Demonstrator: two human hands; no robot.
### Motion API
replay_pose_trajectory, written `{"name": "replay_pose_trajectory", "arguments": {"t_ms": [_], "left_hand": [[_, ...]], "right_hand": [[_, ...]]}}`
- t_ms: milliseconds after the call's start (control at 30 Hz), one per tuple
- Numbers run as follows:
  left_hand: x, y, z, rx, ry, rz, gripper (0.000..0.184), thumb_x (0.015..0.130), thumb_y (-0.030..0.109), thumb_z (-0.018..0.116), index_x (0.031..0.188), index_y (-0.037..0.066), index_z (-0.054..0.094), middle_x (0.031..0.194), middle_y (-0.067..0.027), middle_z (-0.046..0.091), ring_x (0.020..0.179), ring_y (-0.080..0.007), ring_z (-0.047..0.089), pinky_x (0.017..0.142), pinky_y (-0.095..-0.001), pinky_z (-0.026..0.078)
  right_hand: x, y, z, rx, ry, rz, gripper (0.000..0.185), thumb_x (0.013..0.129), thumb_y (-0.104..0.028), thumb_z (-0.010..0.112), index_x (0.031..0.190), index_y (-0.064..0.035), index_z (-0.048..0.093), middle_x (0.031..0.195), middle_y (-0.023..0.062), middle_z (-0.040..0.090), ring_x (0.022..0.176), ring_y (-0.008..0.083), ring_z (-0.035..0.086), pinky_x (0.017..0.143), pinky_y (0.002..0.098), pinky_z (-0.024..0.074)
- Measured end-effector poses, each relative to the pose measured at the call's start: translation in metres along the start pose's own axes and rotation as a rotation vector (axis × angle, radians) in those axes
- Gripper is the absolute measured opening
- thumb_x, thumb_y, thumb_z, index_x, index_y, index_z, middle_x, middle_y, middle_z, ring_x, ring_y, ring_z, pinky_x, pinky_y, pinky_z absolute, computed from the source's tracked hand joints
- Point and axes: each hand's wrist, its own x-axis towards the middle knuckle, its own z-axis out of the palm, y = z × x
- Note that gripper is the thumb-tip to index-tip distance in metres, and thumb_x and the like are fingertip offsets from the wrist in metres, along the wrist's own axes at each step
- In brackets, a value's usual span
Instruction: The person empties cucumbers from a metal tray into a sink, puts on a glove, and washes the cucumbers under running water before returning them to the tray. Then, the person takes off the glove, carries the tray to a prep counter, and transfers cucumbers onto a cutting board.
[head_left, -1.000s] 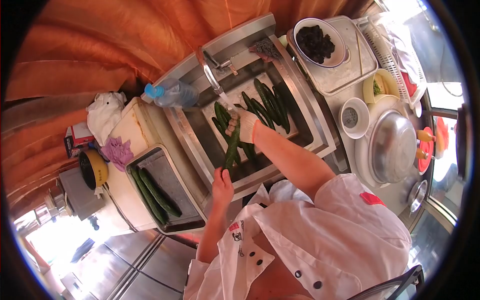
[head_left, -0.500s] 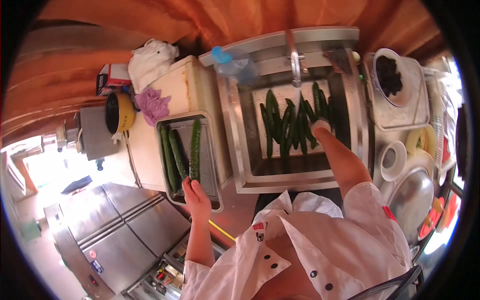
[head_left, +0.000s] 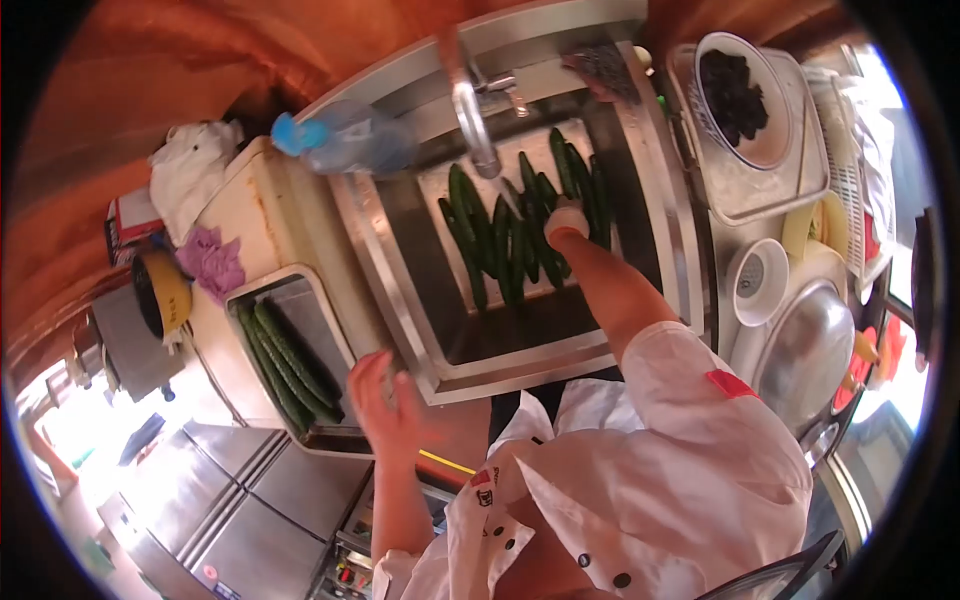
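Observation:
Several green cucumbers (head_left: 507, 250) lie in the steel sink (head_left: 480, 376). My right hand (head_left: 567, 222) is down among them, closed over a cucumber (head_left: 546, 190), its fingertips mostly hidden. Water from the faucet (head_left: 472, 118) runs close beside that hand. To the left, my left hand (head_left: 385, 400) hovers between the metal tray (head_left: 335, 325) and the sink's front corner. Its fingers are apart and slightly blurred, with nothing visible in them. Long cucumbers (head_left: 292, 355) lie side by side along the tray's left side.
A large plastic bottle with a blue cap (head_left: 350, 138) stands at the sink's back left corner. A purple cloth (head_left: 212, 262) and a yellow pot (head_left: 165, 295) are beyond the tray. On the right are a bowl of dark food (head_left: 735, 100), a white bowl (head_left: 756, 282) and a metal lid (head_left: 808, 345).
My left hand has let go of the cucumber and lifted away from the tray; that cucumber is gone from the tray's right side. My right hand stays among the sink cucumbers. The view has shifted.

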Motion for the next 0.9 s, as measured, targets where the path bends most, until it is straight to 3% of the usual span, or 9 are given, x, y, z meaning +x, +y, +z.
{"name": "replay_pose_trajectory", "arguments": {"t_ms": [33,167,333,400,433,533,633,800,900], "left_hand": [[0.014,0.012,0.019,-0.067,-0.038,0.064,0.028,0.093,0.008,0.062,0.12,0.002,0.063,0.121,-0.0162,0.061,0.117,-0.0337,0.057,0.089,-0.0401,0.051],[0.082,0.041,0.105,-0.375,-0.313,0.161,0.028,0.097,0.01,0.061,0.123,0.002,0.061,0.118,-0.0149,0.063,0.109,-0.028,0.062,0.09,-0.0351,0.052],[0.173,0.066,0.196,-1.309,-0.544,-0.618,0.028,0.103,0.026,0.056,0.115,0.002,0.062,0.106,-0.0074,0.067,0.102,-0.0197,0.065,0.09,-0.0349,0.05],[0.202,0.037,0.234,-1.641,-0.597,-0.706,0.025,0.103,0.025,0.055,0.112,0.003,0.061,0.095,-0.0057,0.069,0.095,-0.021,0.066,0.086,-0.036,0.052],[0.211,0.037,0.241,-1.635,-0.608,-0.707,0.025,0.103,0.025,0.055,0.112,0.003,0.061,0.095,-0.0057,0.069,0.095,-0.021,0.066,0.086,-0.036,0.052],[0.223,0.042,0.26,-1.228,-0.53,-0.632,0.025,0.102,0.024,0.056,0.112,0.002,0.061,0.088,-0.0074,0.07,0.092,-0.0247,0.068,0.083,-0.0394,0.053],[0.214,0.051,0.264,-0.046,-0.531,0.161,0.037,0.1,0.033,0.052,0.11,-0.001,0.062,0.101,-0.0216,0.07,0.101,-0.0367,0.067,0.089,-0.0455,0.052],[0.221,0.045,0.249,0.428,-0.79,0.174,0.052,0.1,0.046,0.045,0.115,0.001,0.066,0.112,-0.027,0.067,0.109,-0.0429,0.063,0.094,-0.0494,0.049],[0.241,0.011,0.239,0.351,-0.893,0.088,0.05,0.101,0.046,0.051,0.115,-0.001,0.064,0.092,-0.0178,0.072,0.086,-0.0345,0.069,0.074,-0.0449,0.052]], "right_hand": [[0.0,0.001,-0.006,0.298,-0.041,0.117,0.046,0.087,-0.023,0.066,0.13,-0.0076,0.06,0.133,0.0197,0.058,0.12,0.0359,0.061,0.096,0.0437,0.0539],[-0.002,-0.008,-0.038,0.262,-0.164,0.211,0.049,0.082,-0.028,0.073,0.127,-0.0115,0.063,0.129,0.016,0.062,0.115,0.0315,0.065,0.094,0.0424,0.0557],[0.001,0.002,-0.048,0.283,-0.233,0.274,0.045,0.075,-0.032,0.081,0.112,-0.0101,0.071,0.127,0.0174,0.063,0.116,0.0317,0.064,0.093,0.0416,0.0556],[-0.013,0.003,-0.042,0.2,-0.023,0.108,0.048,0.074,-0.032,0.081,0.115,-0.0101,0.07,0.124,0.0209,0.063,0.116,0.0321,0.063,0.093,0.0424,0.0544],[-0.017,0.006,-0.052,0.344,-0.147,0.104,0.048,0.075,-0.03,0.079,0.115,-0.0085,0.068,0.119,0.025,0.062,0.114,0.0355,0.062,0.093,0.0447,0.0524],[-0.043,0.008,-0.025,0.69,0.302,-0.112,0.042,0.08,-0.027,0.075,0.115,-0.0063,0.065,0.114,0.0253,0.063,0.111,0.0385,0.061,0.093,0.0462,0.0513],[-0.07,0.008,-0.048,0.933,0.174,-0.306,0.036,0.084,-0.023,0.071,0.114,-0.0053,0.063,0.109,0.0237,0.064,0.109,0.0407,0.06,0.094,0.0472,0.0497],[-0.075,-0.013,-0.092,0.692,0.253,-0.535,0.041,0.085,-0.018,0.071,0.123,-0.0065,0.062,0.114,0.0194,0.067,0.103,0.0389,0.063,0.091,0.048,0.0498],[-0.061,-0.016,-0.106,0.906,0.44,-0.716,0.042,0.083,-0.021,0.074,0.12,-0.0059,0.063,0.109,0.0196,0.068,0.1,0.0395,0.063,0.09,0.0473,0.0502]]}}
